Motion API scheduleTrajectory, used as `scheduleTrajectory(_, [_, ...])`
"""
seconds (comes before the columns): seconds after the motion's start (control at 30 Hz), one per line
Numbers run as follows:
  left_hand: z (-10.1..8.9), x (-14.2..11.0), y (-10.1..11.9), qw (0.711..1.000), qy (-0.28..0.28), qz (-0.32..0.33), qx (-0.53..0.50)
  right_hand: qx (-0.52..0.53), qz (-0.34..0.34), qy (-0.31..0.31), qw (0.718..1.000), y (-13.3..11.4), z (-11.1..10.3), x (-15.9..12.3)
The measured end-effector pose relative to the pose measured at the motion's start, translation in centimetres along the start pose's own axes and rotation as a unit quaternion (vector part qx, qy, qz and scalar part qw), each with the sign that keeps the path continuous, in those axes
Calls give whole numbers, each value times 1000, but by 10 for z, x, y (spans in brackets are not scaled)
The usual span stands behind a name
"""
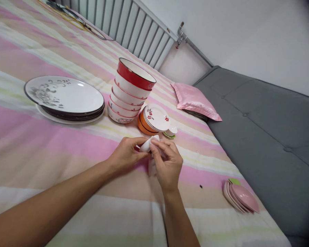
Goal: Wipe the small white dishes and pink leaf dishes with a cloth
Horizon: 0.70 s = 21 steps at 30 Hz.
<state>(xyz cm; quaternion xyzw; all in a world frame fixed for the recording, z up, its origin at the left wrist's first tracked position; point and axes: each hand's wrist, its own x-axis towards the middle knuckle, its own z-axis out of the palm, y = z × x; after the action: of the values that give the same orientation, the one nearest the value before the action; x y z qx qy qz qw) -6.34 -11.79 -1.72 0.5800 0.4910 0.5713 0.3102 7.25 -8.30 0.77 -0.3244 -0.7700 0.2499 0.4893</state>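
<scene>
My left hand (127,152) pinches the edge of a small white dish (145,146) between thumb and fingers. From the other side, my right hand (168,163) presses a white tissue (152,167) against the dish, its fingers closed on it; part of the tissue hangs below. My fingers cover much of the dish. Just beyond are orange bowls (144,124) topped by small floral plates (157,116). Beside those lies a little pile of tiny white dishes (172,129) over something green.
A tall stack of red-and-white bowls (130,92) rises behind my hands. Large dark-rimmed plates (67,96) are piled at left. Pink leaf-shaped dishes (244,197) lie at right near the grey headboard (262,127). A pink pillow (194,99) and small black object (201,186) rest on the striped sheet.
</scene>
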Motion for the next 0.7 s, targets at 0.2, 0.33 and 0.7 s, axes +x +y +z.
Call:
scheduleTrajectory(0.2, [1,0,-1,1000,-8,-10,-11,-31,-28,6,999,-2,0,-1])
scheduleTrajectory(0.33, [2,1,3,999,-18,-36,-30,1,46,55,997,6,-2,4])
scheduleTrajectory(0.7, [2,2,6,997,-16,-49,-51,35,107,52,992,18,-2,7])
